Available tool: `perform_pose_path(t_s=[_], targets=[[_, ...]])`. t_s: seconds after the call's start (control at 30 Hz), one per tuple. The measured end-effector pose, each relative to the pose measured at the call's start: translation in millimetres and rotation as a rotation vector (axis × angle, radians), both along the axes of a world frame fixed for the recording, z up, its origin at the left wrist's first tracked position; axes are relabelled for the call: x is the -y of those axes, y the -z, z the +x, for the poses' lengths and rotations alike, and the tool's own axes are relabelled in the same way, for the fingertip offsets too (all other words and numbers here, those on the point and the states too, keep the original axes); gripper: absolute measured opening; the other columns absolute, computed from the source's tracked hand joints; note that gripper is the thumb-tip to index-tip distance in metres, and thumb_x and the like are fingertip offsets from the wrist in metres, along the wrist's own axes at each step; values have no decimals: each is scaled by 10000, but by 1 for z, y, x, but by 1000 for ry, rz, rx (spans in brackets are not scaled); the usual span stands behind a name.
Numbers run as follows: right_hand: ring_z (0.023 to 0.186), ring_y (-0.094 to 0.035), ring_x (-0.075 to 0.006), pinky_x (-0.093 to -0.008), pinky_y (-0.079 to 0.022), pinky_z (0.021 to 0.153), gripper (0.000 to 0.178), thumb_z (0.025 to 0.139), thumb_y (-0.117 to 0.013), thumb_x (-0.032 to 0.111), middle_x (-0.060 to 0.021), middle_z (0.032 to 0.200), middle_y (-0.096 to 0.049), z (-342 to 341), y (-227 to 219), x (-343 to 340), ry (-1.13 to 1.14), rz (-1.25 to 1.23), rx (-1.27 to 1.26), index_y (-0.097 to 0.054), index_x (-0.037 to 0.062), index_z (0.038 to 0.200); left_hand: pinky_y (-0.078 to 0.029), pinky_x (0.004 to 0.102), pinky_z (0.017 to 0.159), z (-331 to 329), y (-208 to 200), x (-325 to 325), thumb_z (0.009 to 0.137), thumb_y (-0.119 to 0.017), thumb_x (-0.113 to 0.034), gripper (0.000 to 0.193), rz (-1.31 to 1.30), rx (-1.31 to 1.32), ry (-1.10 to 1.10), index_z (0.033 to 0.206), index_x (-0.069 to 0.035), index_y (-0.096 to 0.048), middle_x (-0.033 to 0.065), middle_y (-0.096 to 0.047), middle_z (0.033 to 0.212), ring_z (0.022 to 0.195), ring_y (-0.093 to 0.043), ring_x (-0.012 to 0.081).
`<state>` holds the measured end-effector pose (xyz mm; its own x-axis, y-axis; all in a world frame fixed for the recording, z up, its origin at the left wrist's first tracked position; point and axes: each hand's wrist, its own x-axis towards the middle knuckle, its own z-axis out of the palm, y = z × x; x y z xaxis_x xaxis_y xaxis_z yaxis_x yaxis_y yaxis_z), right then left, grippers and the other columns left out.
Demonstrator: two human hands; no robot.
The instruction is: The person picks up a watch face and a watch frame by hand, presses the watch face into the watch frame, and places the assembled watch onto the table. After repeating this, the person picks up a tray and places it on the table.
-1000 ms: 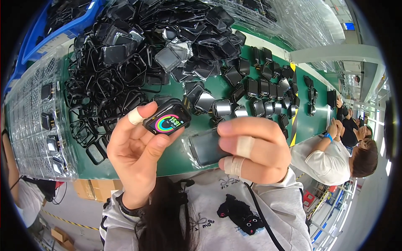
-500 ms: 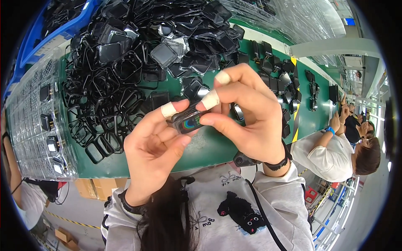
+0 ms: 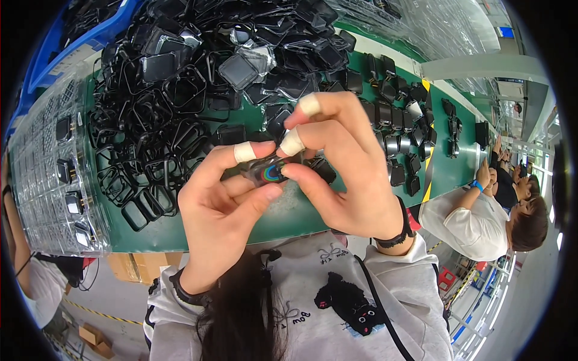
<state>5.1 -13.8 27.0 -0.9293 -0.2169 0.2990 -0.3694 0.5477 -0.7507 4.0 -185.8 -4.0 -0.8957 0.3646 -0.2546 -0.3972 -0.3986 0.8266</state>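
A small black smartwatch body, with a rainbow arc on its lit screen, is held above the table's front part. My left hand grips it by its left side, thumb below and index finger above. At its right edge the thumb and index finger of my right hand are closed on it. Pale tape wraps several fingertips. The fingers hide much of the watch body, and whether a film or frame lies on it I cannot tell. Behind the hands lie black square frames and dark square covers in clear film.
A clear plastic tray with several watch bodies stands at left, below a blue bin. Rows of black watch bodies lie at right on the green table, before yellow-black tape. Co-workers sit farther right.
Both hands have shifted slightly, with the watch body tilted differently and its arc now nearer the right thumb. My right hand has moved a little left. Both keep their grip.
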Motion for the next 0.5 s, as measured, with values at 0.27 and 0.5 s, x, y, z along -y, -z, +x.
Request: perform_pose_path(t_s=[0.27,0.5], targets=[[846,-562,-146,-265,-463,721,221,804,-661,-49,-116,991,-582,12,9,-3,5,-306,385,-595,-46,1015,-534,257,768,1,10,6,759,-662,150,394,-44,-64,3,1133,71,-568,124,-601,1098,969,-632,181],[815,-557,-221,-320,-454,743,202,754,-732,17,-116,900,-600,25,26,7,37,-392,164,-599,-45,893,-490,255,680,4,13,4,755,-723,52,244,-62,-238,-77,974,61,-614,72,-593,851,783,-592,148]])
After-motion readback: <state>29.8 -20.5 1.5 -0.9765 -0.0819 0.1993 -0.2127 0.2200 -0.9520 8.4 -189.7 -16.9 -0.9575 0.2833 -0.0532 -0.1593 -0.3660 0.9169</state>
